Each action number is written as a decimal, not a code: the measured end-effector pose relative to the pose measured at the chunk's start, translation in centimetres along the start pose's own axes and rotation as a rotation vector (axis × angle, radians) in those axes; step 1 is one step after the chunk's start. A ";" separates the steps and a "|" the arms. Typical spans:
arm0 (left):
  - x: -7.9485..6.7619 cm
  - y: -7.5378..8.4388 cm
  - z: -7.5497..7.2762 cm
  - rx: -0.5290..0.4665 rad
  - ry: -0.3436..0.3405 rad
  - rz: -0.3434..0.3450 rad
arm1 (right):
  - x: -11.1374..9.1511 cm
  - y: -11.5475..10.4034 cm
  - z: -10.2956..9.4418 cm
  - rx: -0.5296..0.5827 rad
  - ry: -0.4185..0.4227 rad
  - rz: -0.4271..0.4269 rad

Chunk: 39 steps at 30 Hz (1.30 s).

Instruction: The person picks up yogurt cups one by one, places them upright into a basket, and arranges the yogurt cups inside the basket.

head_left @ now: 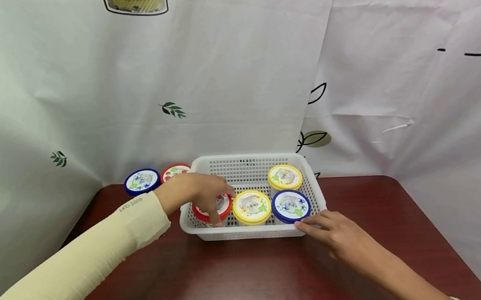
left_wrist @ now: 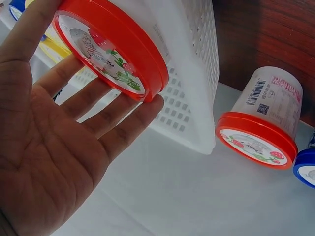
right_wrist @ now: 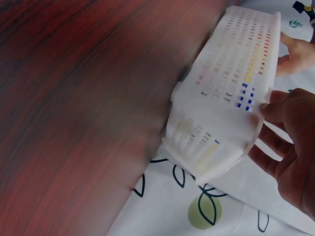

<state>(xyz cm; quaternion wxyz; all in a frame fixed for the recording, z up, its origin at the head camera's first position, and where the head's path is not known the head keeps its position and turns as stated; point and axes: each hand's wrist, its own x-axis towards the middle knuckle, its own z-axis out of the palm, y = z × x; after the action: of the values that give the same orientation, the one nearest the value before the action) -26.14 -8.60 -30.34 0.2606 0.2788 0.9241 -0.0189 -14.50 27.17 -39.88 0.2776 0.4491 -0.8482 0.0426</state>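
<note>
My left hand (head_left: 203,190) spans the red-lidded tub (left_wrist: 110,51) at the left end of a white plastic basket (head_left: 253,230). Its thumb is on one side of the lid and its fingers reach the other side, as the left wrist view shows. Beside that tub sit a yellow-lidded tub (head_left: 251,207) and a blue-lidded tub (head_left: 291,206). Another yellow-lidded tub (head_left: 285,177) is behind the blue one. My right hand (head_left: 339,234) holds the basket's front right corner, thumb against the rim and fingers past it in the right wrist view.
Outside the basket, at the back left, stand another blue-lidded tub (head_left: 142,181) and another red-lidded tub (head_left: 175,171), partly behind my left arm. The dark red table (head_left: 252,284) meets a white patterned cloth (head_left: 227,68) behind the basket.
</note>
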 end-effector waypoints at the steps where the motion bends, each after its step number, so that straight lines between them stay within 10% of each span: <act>1: 0.0 0.0 0.0 0.000 -0.003 -0.001 | 0.0 0.0 0.0 0.000 -0.002 0.004; 39: 1.3 -0.9 1.6 -0.055 0.021 0.034 | 0.4 -0.3 0.1 -0.027 -0.019 0.047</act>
<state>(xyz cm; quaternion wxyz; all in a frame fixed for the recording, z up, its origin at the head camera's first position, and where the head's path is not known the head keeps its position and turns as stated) -26.76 -9.00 -32.45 0.2587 0.2874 0.9221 0.0141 -14.45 26.64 -39.82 0.2746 0.4258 -0.8615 0.0334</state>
